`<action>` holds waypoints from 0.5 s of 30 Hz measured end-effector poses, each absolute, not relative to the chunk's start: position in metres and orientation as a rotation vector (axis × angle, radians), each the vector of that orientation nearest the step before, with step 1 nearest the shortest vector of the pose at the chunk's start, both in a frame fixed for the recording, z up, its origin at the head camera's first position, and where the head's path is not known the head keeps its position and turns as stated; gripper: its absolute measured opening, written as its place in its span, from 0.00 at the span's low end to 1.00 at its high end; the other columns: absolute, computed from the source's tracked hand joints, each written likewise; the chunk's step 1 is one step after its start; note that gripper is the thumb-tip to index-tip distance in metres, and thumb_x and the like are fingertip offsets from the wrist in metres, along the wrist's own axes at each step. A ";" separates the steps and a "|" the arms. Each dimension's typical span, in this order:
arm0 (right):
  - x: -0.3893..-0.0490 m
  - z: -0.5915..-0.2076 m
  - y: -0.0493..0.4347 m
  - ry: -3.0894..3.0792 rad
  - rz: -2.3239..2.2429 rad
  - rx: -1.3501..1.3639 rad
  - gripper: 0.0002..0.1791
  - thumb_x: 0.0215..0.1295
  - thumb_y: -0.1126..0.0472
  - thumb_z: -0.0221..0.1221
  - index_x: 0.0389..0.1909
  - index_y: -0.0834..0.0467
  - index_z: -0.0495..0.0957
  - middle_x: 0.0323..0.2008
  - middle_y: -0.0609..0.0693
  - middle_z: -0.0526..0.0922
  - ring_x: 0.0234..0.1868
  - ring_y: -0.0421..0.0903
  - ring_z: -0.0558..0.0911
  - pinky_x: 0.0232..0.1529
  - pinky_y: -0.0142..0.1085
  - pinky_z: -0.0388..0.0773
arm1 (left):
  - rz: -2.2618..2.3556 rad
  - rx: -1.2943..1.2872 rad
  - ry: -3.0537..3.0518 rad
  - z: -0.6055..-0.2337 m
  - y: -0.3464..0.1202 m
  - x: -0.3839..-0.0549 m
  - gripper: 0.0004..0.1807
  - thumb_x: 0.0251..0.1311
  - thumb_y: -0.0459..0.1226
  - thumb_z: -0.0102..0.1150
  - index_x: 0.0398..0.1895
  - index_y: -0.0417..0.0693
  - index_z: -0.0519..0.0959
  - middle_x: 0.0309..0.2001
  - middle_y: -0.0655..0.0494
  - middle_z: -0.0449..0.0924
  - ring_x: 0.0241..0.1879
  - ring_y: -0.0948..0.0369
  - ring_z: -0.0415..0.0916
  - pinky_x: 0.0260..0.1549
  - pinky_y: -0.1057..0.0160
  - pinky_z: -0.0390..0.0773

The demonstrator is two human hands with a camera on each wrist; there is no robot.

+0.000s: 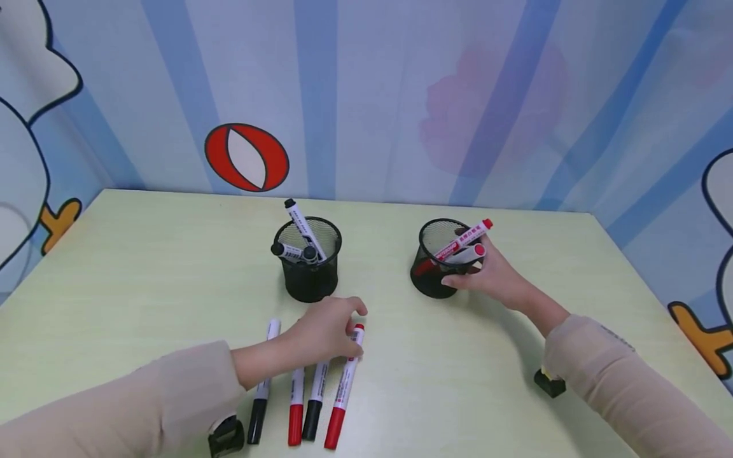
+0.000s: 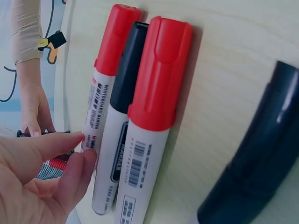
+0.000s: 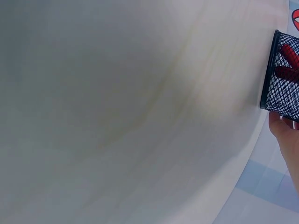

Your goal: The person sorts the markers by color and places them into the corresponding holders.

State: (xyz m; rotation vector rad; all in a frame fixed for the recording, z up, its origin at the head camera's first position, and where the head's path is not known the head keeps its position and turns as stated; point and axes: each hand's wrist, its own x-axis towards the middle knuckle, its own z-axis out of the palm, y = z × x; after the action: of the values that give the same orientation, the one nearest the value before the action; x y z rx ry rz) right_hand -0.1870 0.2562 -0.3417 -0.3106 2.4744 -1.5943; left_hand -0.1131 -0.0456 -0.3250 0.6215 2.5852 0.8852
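My left hand (image 1: pixel 326 327) pinches a red-capped whiteboard marker (image 1: pixel 345 385), the rightmost of several markers lying on the table. In the left wrist view, thumb and fingertips meet at the white barrel of that marker (image 2: pixel 96 105). Beside it lie a black-capped marker (image 1: pixel 313 407), another red-capped marker (image 1: pixel 296 413) and, farther left, a second black-capped one (image 1: pixel 258 413). My right hand (image 1: pixel 492 273) grips the right black mesh pen cup (image 1: pixel 426 280) by its side; some fingers are hidden behind it. Two red markers (image 1: pixel 464 240) lean in that cup.
Another black mesh pen cup (image 1: pixel 309 283) stands left of centre, with black-capped markers (image 1: pixel 305 229) in it. A patterned blue curtain (image 1: pixel 372 95) rises behind the far edge of the pale table (image 1: pixel 172 267).
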 end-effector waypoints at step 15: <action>-0.187 -0.341 0.256 2.469 -1.603 -0.321 0.50 0.48 0.65 0.70 0.67 0.59 0.49 0.60 0.58 0.68 0.60 0.52 0.67 0.53 0.36 0.71 | 0.983 0.607 2.426 -0.332 -0.039 -0.120 0.17 0.47 0.32 0.69 0.40 0.44 0.75 0.16 0.56 0.72 0.14 0.62 0.71 0.16 0.69 0.67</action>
State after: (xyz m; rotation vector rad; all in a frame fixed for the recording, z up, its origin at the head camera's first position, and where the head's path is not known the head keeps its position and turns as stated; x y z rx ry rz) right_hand -0.1867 0.2555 -0.3407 -0.3206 2.4693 -1.6031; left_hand -0.1199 -0.0392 -0.3322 0.6074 2.4265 0.9826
